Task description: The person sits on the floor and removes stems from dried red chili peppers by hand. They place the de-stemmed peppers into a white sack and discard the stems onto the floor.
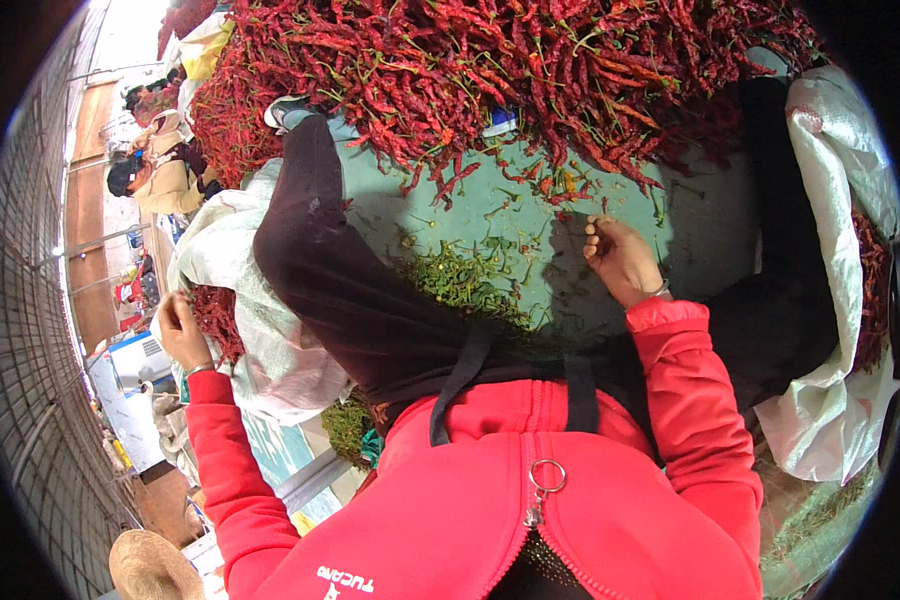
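A large heap of dried red chili peppers (457, 75), many with green stems, lies in front of me on a pale green surface (382, 184). Between my legs is a pile of loose green chili stems (469, 277). My right hand (621, 259) hovers over that surface, right of the stems and below the heap's edge, fingers curled; whether they pinch something is unclear. At the far left, my left hand (182, 330) is at the mouth of a white woven sack (225, 221), beside the red chilies (219, 319) inside it. Its fingertips are too small to read.
Another white woven sack (825, 202) with red chilies (870, 289) stands at my right. Other people (169, 176) sit at the upper left, near a wire mesh wall (26, 247). A straw hat (154, 566) shows at lower left. More green stems (347, 427) lie beside my left hip.
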A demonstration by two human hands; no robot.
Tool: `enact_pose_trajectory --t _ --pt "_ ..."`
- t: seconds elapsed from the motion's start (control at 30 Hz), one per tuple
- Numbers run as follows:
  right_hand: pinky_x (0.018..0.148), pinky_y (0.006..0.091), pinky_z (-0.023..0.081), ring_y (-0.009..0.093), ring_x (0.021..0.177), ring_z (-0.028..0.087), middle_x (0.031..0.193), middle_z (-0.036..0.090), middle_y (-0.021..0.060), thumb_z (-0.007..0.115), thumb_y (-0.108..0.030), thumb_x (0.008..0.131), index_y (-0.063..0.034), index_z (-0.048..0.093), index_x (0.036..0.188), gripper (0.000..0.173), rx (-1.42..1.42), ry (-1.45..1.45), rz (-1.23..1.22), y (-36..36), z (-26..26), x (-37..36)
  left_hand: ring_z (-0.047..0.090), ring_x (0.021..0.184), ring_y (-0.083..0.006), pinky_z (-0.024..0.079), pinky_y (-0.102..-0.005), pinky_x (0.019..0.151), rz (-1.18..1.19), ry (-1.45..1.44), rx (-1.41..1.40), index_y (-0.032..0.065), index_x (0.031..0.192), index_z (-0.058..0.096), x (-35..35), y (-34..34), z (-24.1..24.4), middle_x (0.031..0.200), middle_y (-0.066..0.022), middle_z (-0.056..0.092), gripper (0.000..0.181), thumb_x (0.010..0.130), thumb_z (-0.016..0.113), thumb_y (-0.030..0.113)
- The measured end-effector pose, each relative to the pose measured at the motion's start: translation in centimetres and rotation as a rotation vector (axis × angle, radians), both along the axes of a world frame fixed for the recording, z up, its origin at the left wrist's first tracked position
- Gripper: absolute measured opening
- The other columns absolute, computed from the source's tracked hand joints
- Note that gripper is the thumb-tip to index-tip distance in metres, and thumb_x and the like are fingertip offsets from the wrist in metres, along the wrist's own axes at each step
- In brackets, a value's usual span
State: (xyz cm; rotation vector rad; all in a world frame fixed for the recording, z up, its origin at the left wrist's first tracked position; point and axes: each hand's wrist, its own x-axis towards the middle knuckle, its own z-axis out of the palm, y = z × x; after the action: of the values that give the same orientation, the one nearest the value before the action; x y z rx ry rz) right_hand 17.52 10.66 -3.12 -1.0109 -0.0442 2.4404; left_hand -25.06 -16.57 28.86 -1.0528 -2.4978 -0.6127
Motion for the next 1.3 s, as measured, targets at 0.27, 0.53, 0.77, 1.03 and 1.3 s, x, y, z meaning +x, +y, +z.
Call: enact_pose_trajectory --t 0.27,0.53,0.77,1.03,1.3 --pt "0.061 0.027 0.046 0.012 0.066 0.049 0.079 0.055 0.0057 0.043 -0.009 0.09 0.0007 0.052 0.092 0.013 -0.024 -0.042 0.0 -0.4 -0.5 0.0 0.058 0.083 -0.0157 0.045 -0.0273 0.077 -0.263 -0.079 -0.108 0.0007 0.095 0.063 6.3 7.3 -7.0 0.091 -0.0067 0.064 0.016 0.081 0.061 0.007" --pt "0.061 0.0269 0.045 0.012 0.067 0.049 0.078 0.054 0.0051 0.044 -0.008 0.089 0.0018 0.054 0.094 0.014 -0.031 -0.053 -0.01 0.2 -0.5 0.2 0.061 0.076 -0.0233 0.049 -0.034 0.067 -0.821 -0.374 -0.599 0.0069 0.096 0.06 25.1 26.1 -26.7 0.087 -0.0078 0.059 0.023 0.076 0.066 0.016" --pt "0.062 0.0262 0.045 0.012 0.067 0.05 0.078 0.055 0.0039 0.045 -0.007 0.089 0.0012 0.055 0.093 0.014 -0.022 -0.044 -0.008 0.6 -1.0 0.0 0.057 0.065 -0.0241 0.048 -0.0347 0.061 -0.832 -0.435 -0.533 0.0055 0.091 0.064 25.0 27.0 -31.0 0.082 -0.0084 0.057 0.021 0.075 0.069 0.017" --pt "0.064 0.0303 0.046 0.015 0.071 0.053 0.079 0.056 0.0052 0.044 -0.02 0.093 0.0004 0.054 0.092 0.023 -0.161 -0.072 -0.053 0.0 -0.3 -0.7 0.06 0.073 -0.0083 0.048 -0.0237 0.067 -0.605 -1.099 -0.399 0.0001 0.092 0.062 26.5 22.1 -27.1 0.079 -0.0058 0.066 0.017 0.079 0.066 0.01" --pt "0.059 0.0261 0.044 0.013 0.066 0.049 0.079 0.055 0.0057 0.04 -0.019 0.094 0.002 0.054 0.094 0.026 -0.223 0.008 -0.03 -0.2 -0.2 0.1 0.063 0.082 -0.0248 0.05 -0.0341 0.07 -0.667 -0.701 -0.469 0.0038 0.086 0.061 24.5 25.5 -30.0 0.085 -0.0111 0.064 0.016 0.074 0.067 0.012"
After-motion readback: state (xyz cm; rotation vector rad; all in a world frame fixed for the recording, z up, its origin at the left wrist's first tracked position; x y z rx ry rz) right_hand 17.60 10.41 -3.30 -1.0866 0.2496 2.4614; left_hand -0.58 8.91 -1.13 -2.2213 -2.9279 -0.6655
